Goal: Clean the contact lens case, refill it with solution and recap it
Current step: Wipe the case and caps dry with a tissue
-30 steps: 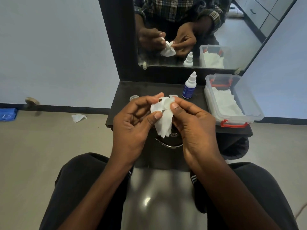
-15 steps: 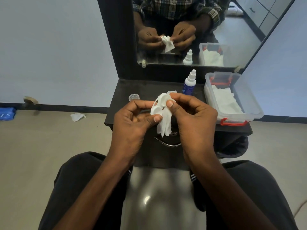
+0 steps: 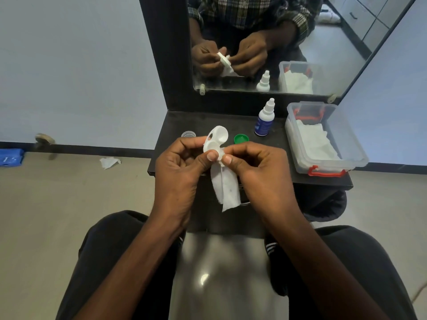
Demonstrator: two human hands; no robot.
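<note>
In the head view, just in front of the solution bottle (image 3: pixel 264 118), the left hand (image 3: pixel 182 165) gripped the open lens case (image 3: pixel 216 140) while the right hand (image 3: pixel 256 167) pinched a tissue (image 3: pixel 225 188) into its well, apparently mid-wipe, with refilling judged next.

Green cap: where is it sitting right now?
In the head view the green cap lies on the dark shelf, just behind the right hand, between the raised lens case and the solution bottle.
</note>
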